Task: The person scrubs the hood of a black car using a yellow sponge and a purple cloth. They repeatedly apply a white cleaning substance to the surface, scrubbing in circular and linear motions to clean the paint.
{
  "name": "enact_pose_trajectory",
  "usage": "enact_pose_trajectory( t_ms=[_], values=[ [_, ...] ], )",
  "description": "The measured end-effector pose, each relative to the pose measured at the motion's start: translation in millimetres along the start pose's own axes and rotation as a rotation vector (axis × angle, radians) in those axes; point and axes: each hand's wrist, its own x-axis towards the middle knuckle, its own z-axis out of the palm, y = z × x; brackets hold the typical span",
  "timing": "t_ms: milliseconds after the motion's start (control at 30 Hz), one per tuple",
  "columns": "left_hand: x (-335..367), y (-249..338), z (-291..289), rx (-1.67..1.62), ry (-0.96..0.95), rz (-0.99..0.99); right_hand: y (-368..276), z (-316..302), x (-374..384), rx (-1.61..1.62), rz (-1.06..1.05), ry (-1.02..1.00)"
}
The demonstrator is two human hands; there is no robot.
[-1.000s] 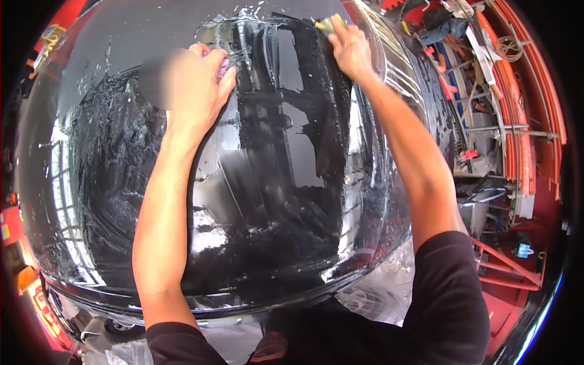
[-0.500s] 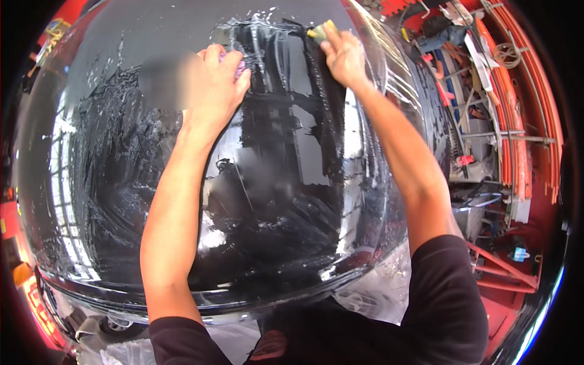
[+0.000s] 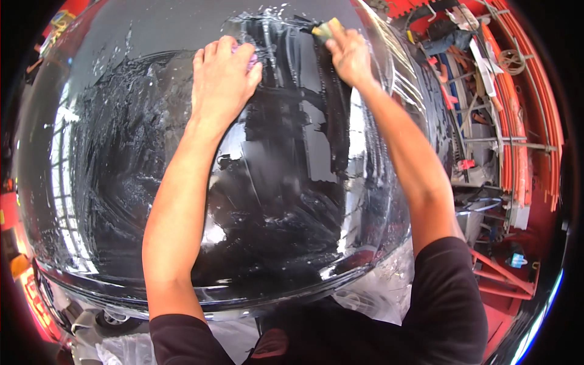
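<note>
A large curved black vehicle panel spreads in front of me, glossy and wet, with streaks and wrinkled, smeared patches as of a thin film. My left hand presses on its far middle part, fingers bent around a crumpled purple thing; most of that is hidden by the fingers. Farther right, my right hand is closed on a small yellowish squeegee, its edge against the panel near the upper border of the streaked area. Both arms reach out over the panel.
Along the right side stands a rack with orange tubes, metal bars and assorted tools. A red metal frame is lower right. Clear plastic sheeting hangs below the panel's near edge. A wheel shows at lower left.
The view has shifted slightly, so the panel and both hands appear a little farther right. Each hand keeps its grip and nearly the same place on the panel.
</note>
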Motion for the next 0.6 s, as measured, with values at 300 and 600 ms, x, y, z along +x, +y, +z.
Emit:
enact_pose_trajectory(
  t_ms=[300, 600],
  values=[
    [-8, -7, -12, 0.040, 0.052, -0.012, -19, -81, -153, 0.290, -0.380, -0.138],
    [-13, -17, -7, 0.046, 0.010, -0.026, -52, -59, -123, 0.208, -0.072, -0.139]
  ],
)
